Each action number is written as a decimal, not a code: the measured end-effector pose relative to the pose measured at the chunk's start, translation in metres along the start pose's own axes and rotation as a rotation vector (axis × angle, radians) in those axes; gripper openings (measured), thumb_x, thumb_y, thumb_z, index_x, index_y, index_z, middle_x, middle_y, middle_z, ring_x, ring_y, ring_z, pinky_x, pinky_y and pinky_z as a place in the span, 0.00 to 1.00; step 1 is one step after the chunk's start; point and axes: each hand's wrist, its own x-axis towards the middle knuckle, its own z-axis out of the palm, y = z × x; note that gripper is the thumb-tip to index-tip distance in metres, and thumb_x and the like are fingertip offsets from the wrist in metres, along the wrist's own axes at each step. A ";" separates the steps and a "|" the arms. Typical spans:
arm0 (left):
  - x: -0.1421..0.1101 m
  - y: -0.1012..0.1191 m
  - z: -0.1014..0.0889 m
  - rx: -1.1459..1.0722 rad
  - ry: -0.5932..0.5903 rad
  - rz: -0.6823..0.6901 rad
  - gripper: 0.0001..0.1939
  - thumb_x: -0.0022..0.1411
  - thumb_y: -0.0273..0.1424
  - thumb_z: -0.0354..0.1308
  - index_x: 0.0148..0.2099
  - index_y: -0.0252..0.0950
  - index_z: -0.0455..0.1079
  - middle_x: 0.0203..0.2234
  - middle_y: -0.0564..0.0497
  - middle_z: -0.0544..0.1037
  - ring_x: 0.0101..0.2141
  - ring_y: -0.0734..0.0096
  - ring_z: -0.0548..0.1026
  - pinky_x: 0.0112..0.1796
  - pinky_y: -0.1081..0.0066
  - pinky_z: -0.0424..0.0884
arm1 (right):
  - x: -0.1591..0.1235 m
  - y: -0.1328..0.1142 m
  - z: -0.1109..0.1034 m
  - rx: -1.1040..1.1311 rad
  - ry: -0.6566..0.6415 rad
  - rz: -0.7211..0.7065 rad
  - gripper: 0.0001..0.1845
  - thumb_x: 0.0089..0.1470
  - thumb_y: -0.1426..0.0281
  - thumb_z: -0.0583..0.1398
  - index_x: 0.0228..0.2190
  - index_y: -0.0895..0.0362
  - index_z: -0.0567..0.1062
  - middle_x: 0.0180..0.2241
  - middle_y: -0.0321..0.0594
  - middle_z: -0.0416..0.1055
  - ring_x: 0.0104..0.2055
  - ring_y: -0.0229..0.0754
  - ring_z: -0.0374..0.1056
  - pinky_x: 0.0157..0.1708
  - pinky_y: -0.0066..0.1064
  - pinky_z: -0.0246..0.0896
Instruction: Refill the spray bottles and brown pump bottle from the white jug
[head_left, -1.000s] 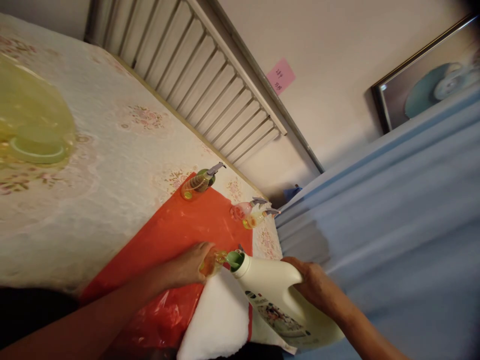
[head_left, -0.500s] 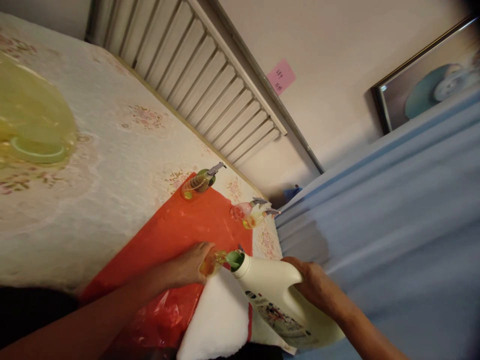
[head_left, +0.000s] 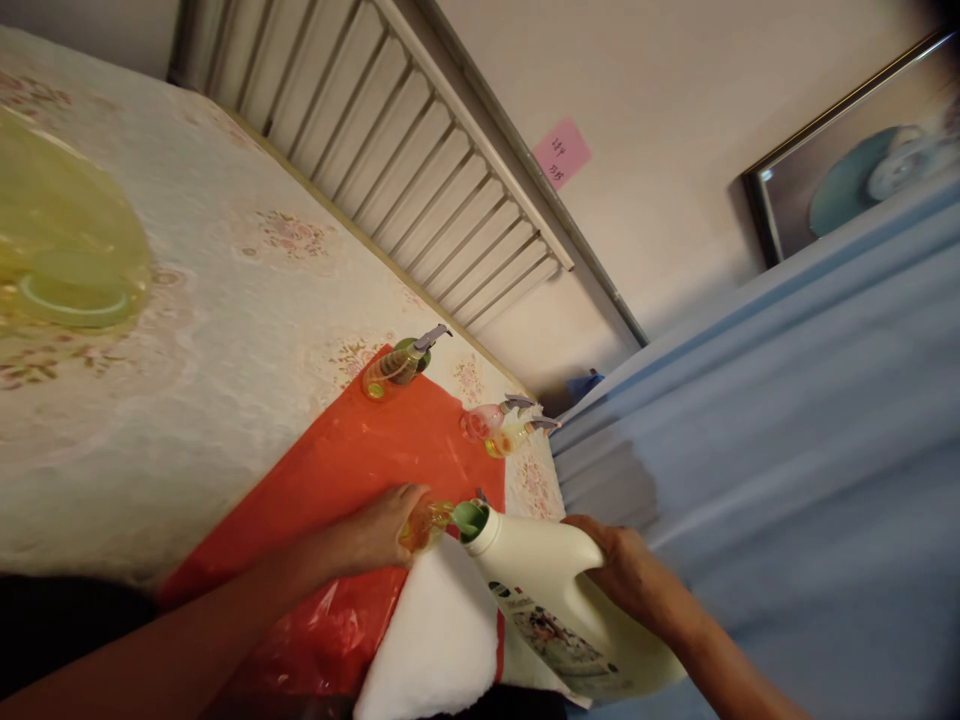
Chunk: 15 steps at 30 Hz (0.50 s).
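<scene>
A pale floral-covered counter (head_left: pixel 232 350) carries a red plastic sheet (head_left: pixel 360 450). Gripped by the right hand (head_left: pixel 630 560), a large cream plastic jug (head_left: pixel 544 555) tilts, its long axis running mouth-first toward the left hand (head_left: pixel 391 525). That hand wraps a small amber-tinted transparent bottle (head_left: pixel 429 522), held just left of the jug's green-lined mouth (head_left: pixel 470 520); whether the two necks touch is hard to tell.

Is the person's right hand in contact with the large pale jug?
Touching: the head view shows the right hand gripping the pale jug at its handle.
</scene>
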 end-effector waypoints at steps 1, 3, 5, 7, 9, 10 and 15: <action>0.000 0.000 0.000 0.000 -0.003 -0.001 0.42 0.43 0.29 0.63 0.62 0.38 0.59 0.59 0.44 0.66 0.59 0.54 0.65 0.58 0.62 0.62 | 0.000 0.001 0.002 0.007 0.004 0.005 0.14 0.49 0.75 0.54 0.36 0.52 0.75 0.27 0.33 0.77 0.31 0.40 0.75 0.32 0.26 0.66; 0.002 0.001 0.000 0.002 -0.010 -0.001 0.43 0.42 0.29 0.63 0.63 0.36 0.58 0.59 0.42 0.65 0.60 0.52 0.64 0.58 0.60 0.62 | -0.001 0.005 0.008 0.030 0.014 0.009 0.15 0.50 0.75 0.54 0.39 0.52 0.75 0.28 0.33 0.77 0.32 0.41 0.75 0.32 0.26 0.67; 0.002 0.004 -0.001 0.002 -0.018 -0.011 0.44 0.41 0.28 0.64 0.63 0.35 0.57 0.60 0.40 0.65 0.60 0.50 0.63 0.59 0.59 0.61 | -0.002 0.010 0.016 0.077 0.022 0.007 0.17 0.51 0.75 0.54 0.42 0.52 0.75 0.29 0.33 0.77 0.33 0.42 0.75 0.32 0.26 0.67; 0.002 0.008 -0.003 -0.003 -0.024 -0.019 0.44 0.40 0.27 0.64 0.62 0.35 0.57 0.59 0.40 0.65 0.60 0.50 0.64 0.59 0.59 0.62 | -0.003 0.015 0.026 0.151 0.023 0.020 0.18 0.51 0.74 0.55 0.43 0.53 0.75 0.30 0.34 0.78 0.34 0.43 0.75 0.32 0.27 0.67; 0.000 0.015 -0.006 -0.008 -0.031 -0.003 0.39 0.42 0.29 0.64 0.59 0.37 0.61 0.56 0.43 0.69 0.57 0.51 0.67 0.56 0.60 0.65 | -0.003 0.020 0.036 0.224 0.027 0.047 0.17 0.50 0.73 0.55 0.43 0.53 0.75 0.32 0.35 0.78 0.35 0.44 0.74 0.32 0.27 0.67; -0.001 0.017 -0.007 -0.009 -0.035 0.015 0.34 0.44 0.31 0.64 0.56 0.38 0.64 0.54 0.45 0.71 0.56 0.52 0.68 0.55 0.60 0.66 | -0.003 0.023 0.040 0.251 0.037 0.058 0.17 0.49 0.72 0.56 0.42 0.53 0.76 0.34 0.35 0.78 0.36 0.45 0.74 0.33 0.27 0.67; -0.005 0.022 -0.011 -0.028 -0.029 0.018 0.32 0.44 0.35 0.66 0.53 0.42 0.65 0.54 0.47 0.70 0.56 0.50 0.67 0.56 0.58 0.65 | 0.002 0.031 0.042 0.355 0.118 0.050 0.16 0.46 0.70 0.57 0.39 0.56 0.76 0.32 0.38 0.77 0.36 0.46 0.72 0.33 0.29 0.66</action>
